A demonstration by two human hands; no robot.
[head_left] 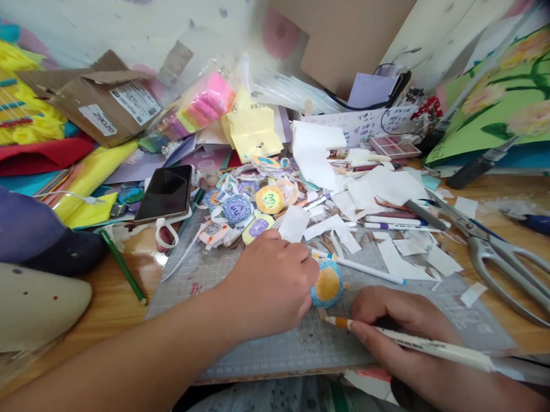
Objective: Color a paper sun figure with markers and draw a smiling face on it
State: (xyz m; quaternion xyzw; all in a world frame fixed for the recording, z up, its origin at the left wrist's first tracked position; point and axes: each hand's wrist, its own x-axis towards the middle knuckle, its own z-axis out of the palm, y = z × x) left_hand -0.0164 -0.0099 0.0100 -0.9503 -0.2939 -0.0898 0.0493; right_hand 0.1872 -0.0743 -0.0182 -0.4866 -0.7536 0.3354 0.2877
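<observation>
Head view: left hand (271,282) pressing fingers together at blue-rimmed disc (327,282), grip on it unclear; disc lying over grey mat (303,344). Right hand (408,340) pinching marker (417,340), orange tip pointing left, just below disc. 1 pair of scissors (500,251) resting right of paper scraps (398,225).

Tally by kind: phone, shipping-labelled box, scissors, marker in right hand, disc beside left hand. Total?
Phone: 1
Labelled box: 1
Scissors: 1
Marker in right hand: 1
Blue-rimmed disc beside left hand: 1
Total: 5
</observation>
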